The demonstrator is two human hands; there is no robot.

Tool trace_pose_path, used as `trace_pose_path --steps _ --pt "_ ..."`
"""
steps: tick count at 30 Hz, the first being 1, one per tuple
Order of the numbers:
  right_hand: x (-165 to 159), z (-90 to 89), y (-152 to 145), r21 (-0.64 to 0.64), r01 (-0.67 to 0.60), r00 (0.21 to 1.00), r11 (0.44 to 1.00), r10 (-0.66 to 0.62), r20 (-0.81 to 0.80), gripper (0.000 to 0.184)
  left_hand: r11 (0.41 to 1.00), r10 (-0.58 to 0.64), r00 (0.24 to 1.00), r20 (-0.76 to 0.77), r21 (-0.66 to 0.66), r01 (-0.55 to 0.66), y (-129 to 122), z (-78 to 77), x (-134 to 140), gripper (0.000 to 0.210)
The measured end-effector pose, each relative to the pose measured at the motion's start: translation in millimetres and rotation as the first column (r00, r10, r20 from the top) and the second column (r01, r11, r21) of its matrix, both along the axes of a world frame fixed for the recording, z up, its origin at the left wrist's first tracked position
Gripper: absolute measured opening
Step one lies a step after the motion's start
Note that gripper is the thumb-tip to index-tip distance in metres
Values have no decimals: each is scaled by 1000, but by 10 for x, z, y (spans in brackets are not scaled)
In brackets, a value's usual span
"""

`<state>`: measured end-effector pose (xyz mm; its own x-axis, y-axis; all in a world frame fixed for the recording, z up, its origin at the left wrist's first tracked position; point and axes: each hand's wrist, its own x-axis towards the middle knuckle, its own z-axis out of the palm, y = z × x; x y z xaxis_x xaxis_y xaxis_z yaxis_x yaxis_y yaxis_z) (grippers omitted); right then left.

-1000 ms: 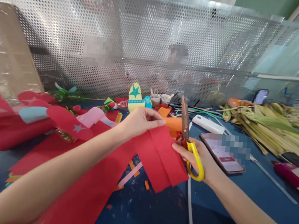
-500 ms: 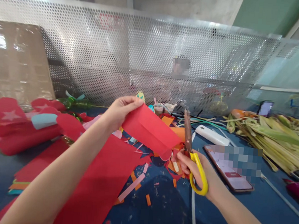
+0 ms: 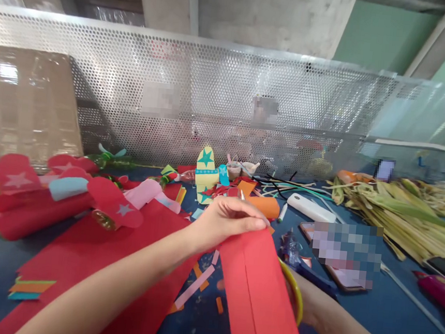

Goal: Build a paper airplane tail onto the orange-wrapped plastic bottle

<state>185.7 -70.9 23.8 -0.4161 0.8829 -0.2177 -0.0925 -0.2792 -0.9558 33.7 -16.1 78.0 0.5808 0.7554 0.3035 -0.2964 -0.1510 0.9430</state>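
My left hand (image 3: pixel 237 217) pinches the top end of a folded red paper strip (image 3: pixel 254 289). The strip hangs down toward me, with a crease line running along its length. Behind it is my right hand (image 3: pixel 307 294), its fingers hidden by the paper. The yellow handle of the scissors (image 3: pixel 297 293) shows at the strip's right edge, by that hand; the blades are out of sight. Large red paper sheets (image 3: pixel 140 263) lie under my left forearm. Pink and orange scraps (image 3: pixel 196 287) are scattered between the sheets and the strip.
Left: red paper-covered bottle planes (image 3: pixel 43 203) and a cardboard box (image 3: pixel 28 113). Toward the back stands a yellow paper plane (image 3: pixel 205 173). Right: a dark blue tool (image 3: pixel 310 276), a phone (image 3: pixel 335 257), a white device (image 3: pixel 311 208) and dry husks (image 3: pixel 390 213). A perforated metal panel (image 3: pixel 215 73) closes the back.
The red strip has swung from slanting across to hanging down toward me. My left hand moved right and lower. My right hand and the scissors went behind the paper.
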Motion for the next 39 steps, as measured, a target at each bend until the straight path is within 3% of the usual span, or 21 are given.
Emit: trace_pose_path --steps 2,4,7,10,13,15,17,20,24,29,34,39 --pt "-27 50 -39 -149 -104 990 983 88 -108 41 1000 -19 1000 1 22 19 -1 -46 36 7" --pt "-13 25 -36 -167 -102 984 981 76 -160 38 998 -24 1000 0 58 24 11 -71 43 7" --pt "40 -134 33 -85 41 979 996 -57 -196 33 995 -9 1000 -28 96 12 38 -84 30 9" --pt "86 -292 153 13 239 945 971 -230 -234 35 993 76 997 -34 97 -73 69 -115 37 25" --pt "151 -309 283 114 455 868 883 -412 -276 40 991 127 991 -44 -44 -129 119 -198 72 45" --pt "221 -248 352 172 576 804 799 -517 -295 42 966 33 998 -58 -255 -47 170 -269 93 48" --pt "302 -166 396 217 664 742 715 -598 -302 44 914 -64 996 -56 -404 36 223 -329 100 46" --pt "396 -76 426 262 725 688 636 -665 -291 46 886 -86 996 3 -457 78 272 -363 91 29" --pt "409 -83 419 292 698 716 654 -648 -260 43 857 -119 990 72 -495 139 276 -343 84 37" --pt "342 -156 395 302 636 771 710 -600 -215 42 741 -236 955 180 -602 297 284 -374 93 46" --pt "378 -95 413 321 684 726 656 -656 -207 44 816 -170 978 119 -540 207 309 -410 94 28" --pt "473 26 426 356 762 627 541 -754 -196 48 921 -53 999 -11 -387 45 353 -399 71 36"
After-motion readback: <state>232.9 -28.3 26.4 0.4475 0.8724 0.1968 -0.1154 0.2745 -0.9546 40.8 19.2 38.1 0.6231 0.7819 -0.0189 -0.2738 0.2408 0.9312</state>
